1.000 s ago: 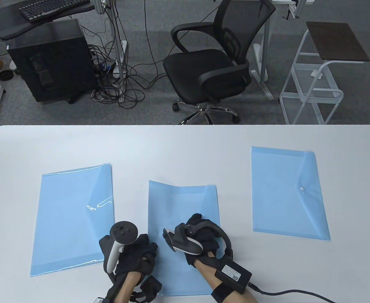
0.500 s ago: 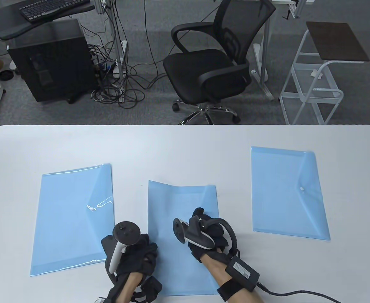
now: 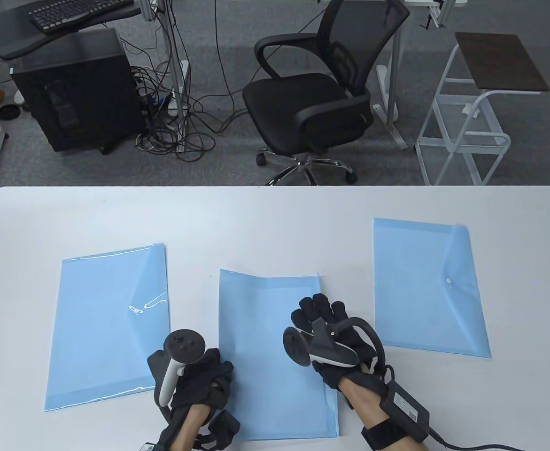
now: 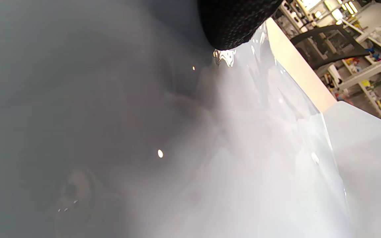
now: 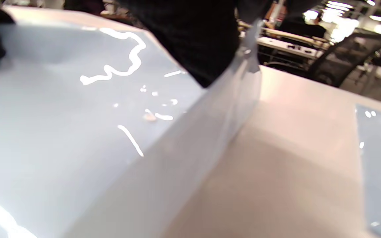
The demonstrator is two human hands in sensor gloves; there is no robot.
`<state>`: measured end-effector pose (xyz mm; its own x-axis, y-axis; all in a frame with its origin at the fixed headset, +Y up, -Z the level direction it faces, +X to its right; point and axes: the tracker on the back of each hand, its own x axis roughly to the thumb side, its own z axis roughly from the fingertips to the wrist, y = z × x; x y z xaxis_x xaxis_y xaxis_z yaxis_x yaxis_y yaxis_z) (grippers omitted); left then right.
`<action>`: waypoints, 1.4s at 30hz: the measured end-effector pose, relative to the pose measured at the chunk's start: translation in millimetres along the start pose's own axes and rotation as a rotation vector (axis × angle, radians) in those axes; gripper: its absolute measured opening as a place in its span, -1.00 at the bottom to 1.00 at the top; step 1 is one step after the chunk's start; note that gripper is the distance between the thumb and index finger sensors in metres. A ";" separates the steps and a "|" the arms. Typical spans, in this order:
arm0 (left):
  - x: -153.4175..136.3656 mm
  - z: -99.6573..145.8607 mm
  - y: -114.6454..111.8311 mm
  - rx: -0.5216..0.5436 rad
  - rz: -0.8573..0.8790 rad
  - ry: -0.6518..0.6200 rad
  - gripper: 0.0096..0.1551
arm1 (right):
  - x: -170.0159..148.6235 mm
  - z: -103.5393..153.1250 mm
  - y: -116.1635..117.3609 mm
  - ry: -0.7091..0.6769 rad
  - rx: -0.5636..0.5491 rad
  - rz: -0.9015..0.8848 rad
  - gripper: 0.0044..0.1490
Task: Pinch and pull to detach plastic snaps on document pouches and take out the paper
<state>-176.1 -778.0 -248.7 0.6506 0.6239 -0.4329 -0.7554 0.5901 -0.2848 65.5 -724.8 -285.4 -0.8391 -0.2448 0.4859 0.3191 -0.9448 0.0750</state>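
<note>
Three blue document pouches lie on the white table (image 3: 265, 221). My left hand (image 3: 220, 371) rests on the left edge of the middle pouch (image 3: 265, 329); a gloved fingertip (image 4: 233, 23) presses on its shiny plastic (image 4: 270, 148). At that pouch's right edge, my right hand (image 3: 319, 310) holds the flap (image 5: 223, 109), which rises off the pouch against my gloved fingers (image 5: 193, 39). No paper shows. The left pouch (image 3: 105, 329) and the right pouch (image 3: 425, 286), with its white snap (image 3: 449, 281), lie flat and untouched.
A black office chair (image 3: 312, 103) and a white metal cart (image 3: 467, 117) stand on the floor beyond the table's far edge. A cable (image 3: 448, 441) trails from my right wrist along the table's near edge.
My right hand has moved right and away from me across the middle pouch, its fingers now spread at the right edge. The pouch's right side has shifted outward. The left hand has stayed put.
</note>
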 end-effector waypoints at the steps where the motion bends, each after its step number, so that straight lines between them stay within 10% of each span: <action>1: -0.2 -0.1 0.2 0.001 0.000 0.000 -0.50 | 1.7 3.1 0.1 -0.032 -0.019 0.044 -0.05; 9: -1.2 0.4 0.3 0.004 0.007 0.002 -0.50 | 1.5 15.0 6.7 -0.105 -0.084 0.052 -0.30; 23: -1.9 0.7 0.7 -0.003 0.017 -0.001 -0.50 | -34.3 18.1 25.8 0.206 0.022 -0.638 -0.31; 42: -17.3 -0.8 3.8 -0.154 0.340 -0.001 -0.47 | -38.1 4.9 66.5 0.308 -0.049 -0.406 -0.37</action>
<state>-190.4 -787.0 -243.0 0.3609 0.7712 -0.5243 -0.9310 0.2655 -0.2504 120.9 -777.3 -294.6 -0.9844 0.0978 0.1463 -0.0740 -0.9843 0.1602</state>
